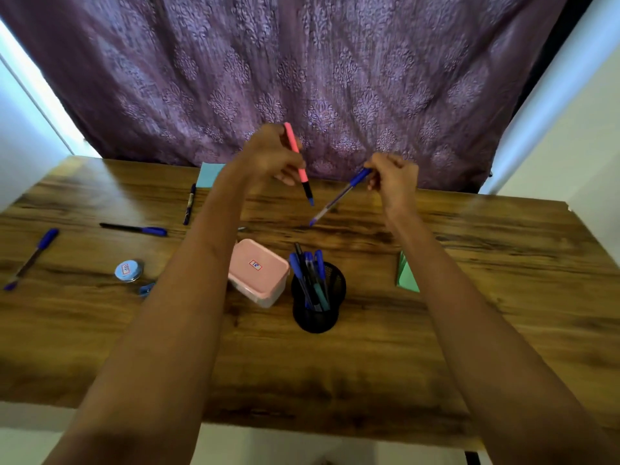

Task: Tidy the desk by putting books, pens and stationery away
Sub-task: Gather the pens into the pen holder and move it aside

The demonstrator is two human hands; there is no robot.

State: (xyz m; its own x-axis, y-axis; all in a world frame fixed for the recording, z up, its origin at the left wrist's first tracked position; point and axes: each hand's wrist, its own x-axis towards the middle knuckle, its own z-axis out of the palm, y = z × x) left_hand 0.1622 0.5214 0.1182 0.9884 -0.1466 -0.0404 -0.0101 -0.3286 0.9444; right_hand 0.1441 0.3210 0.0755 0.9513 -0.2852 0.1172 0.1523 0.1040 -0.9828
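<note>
My left hand [268, 156] holds a pink pen [297, 156] with its dark tip pointing down, raised over the far middle of the wooden desk [369, 364]. My right hand [394, 177] grips a blue-capped clear pen [339, 198] by its cap end, slanting down to the left. Both pens hang above and behind a black mesh pen cup [317, 297] that holds several blue pens. A pink lidded box [256, 271] stands just left of the cup.
Loose pens lie on the left: one at the far left edge [32, 258], a black-and-blue one [134, 229], a dark one [189, 203]. A small round tin [128, 270] and a blue object [146, 289] sit nearby. Blue paper [209, 174] lies at the back, a green pad [406, 273] on the right.
</note>
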